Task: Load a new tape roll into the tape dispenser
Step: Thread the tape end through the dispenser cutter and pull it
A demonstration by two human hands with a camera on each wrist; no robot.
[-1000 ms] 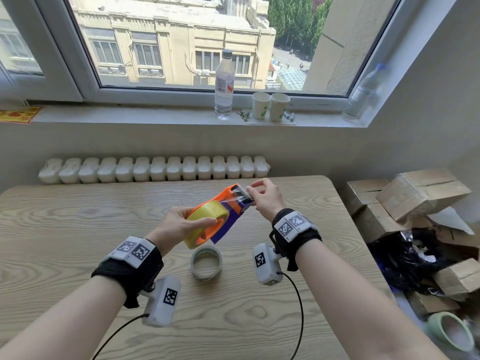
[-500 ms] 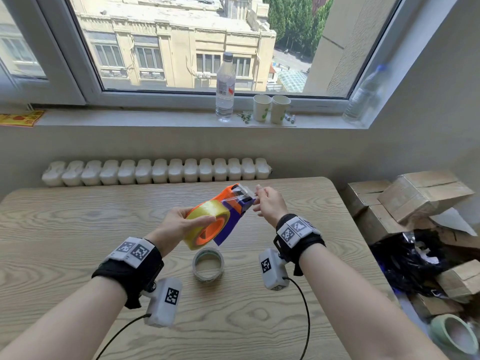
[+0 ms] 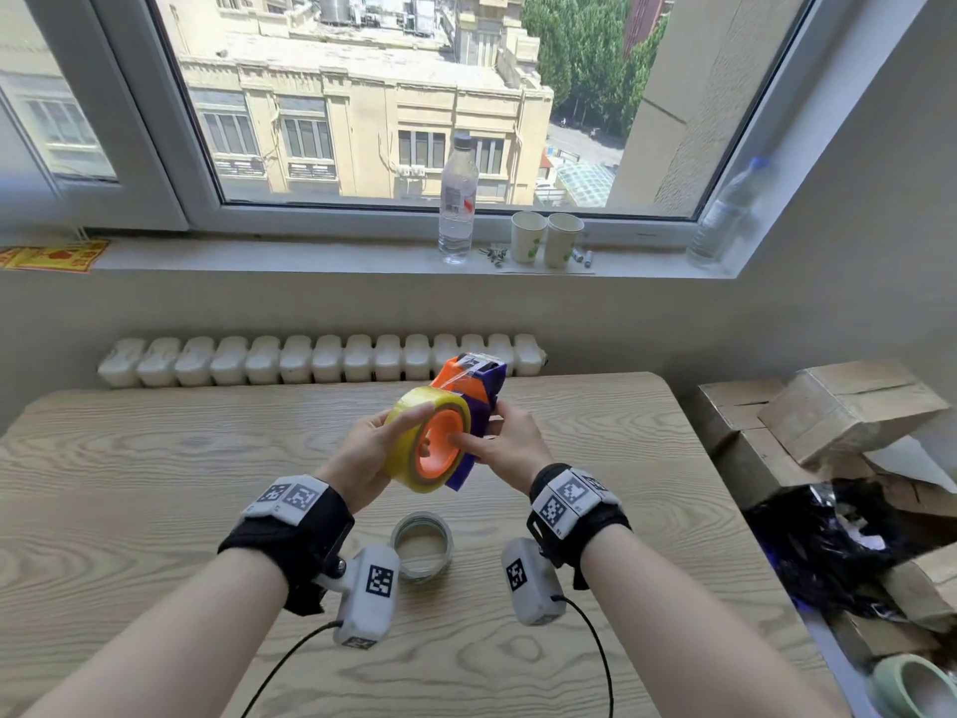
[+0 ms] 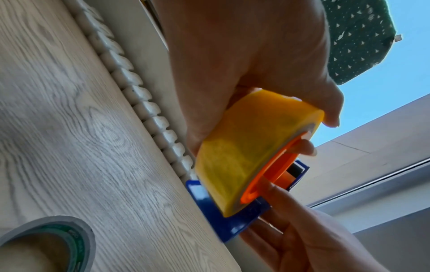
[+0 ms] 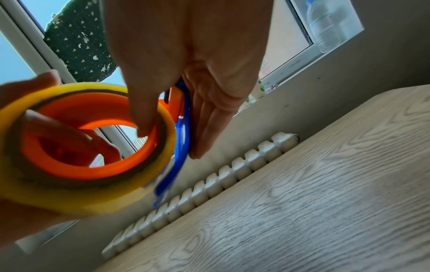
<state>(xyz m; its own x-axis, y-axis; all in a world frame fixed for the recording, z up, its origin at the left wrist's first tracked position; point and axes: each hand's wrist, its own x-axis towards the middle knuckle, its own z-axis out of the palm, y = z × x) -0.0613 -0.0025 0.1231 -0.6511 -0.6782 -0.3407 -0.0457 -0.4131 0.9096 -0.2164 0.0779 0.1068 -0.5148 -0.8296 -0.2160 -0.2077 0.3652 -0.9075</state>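
Observation:
An orange-and-blue tape dispenser (image 3: 479, 388) is held above the wooden table (image 3: 155, 510), with a yellow tape roll (image 3: 406, 448) sitting on its orange hub (image 3: 435, 448). My left hand (image 3: 370, 450) grips the roll from the left, fingers over its top; in the left wrist view that hand (image 4: 256, 64) wraps the roll (image 4: 237, 162). My right hand (image 3: 510, 445) pinches the dispenser, its thumb (image 5: 144, 110) inside the hub (image 5: 93, 165) and straight fingers behind the blue side plate (image 5: 180, 156). A clear strip of tape runs from the roll up to the dispenser's front end.
A nearly used-up tape roll (image 3: 422, 544) lies on the table below my hands. Cardboard boxes (image 3: 839, 412) and black plastic are piled right of the table. A bottle (image 3: 458, 199) and two paper cups (image 3: 546, 238) stand on the windowsill. A white radiator (image 3: 310, 357) runs behind the table.
My right hand left the tape end at the dispenser's front and came down to pinch the body by the hub. The dispenser has turned so the hub faces me.

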